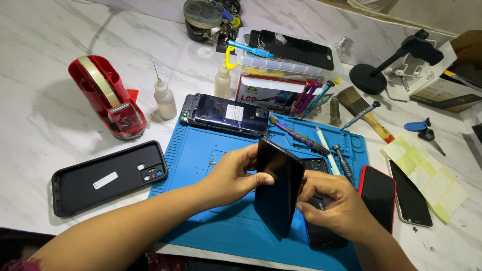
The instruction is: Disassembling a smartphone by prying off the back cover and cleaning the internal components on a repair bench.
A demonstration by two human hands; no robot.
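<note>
White marble-look bench (45,120) with a blue work mat (201,155) in the middle, pretty cluttered. My left hand (232,175) and right hand (334,203) are both closed around a black phone screen panel (277,186), holding it tilted up on edge over the mat, thumbs pressed on its face. Under the right hand lies a dark phone body (321,236) (mostly hidden). A black phone case (108,176) sits left of the mat, a red tape dispenser (108,98) behind it.
</note>
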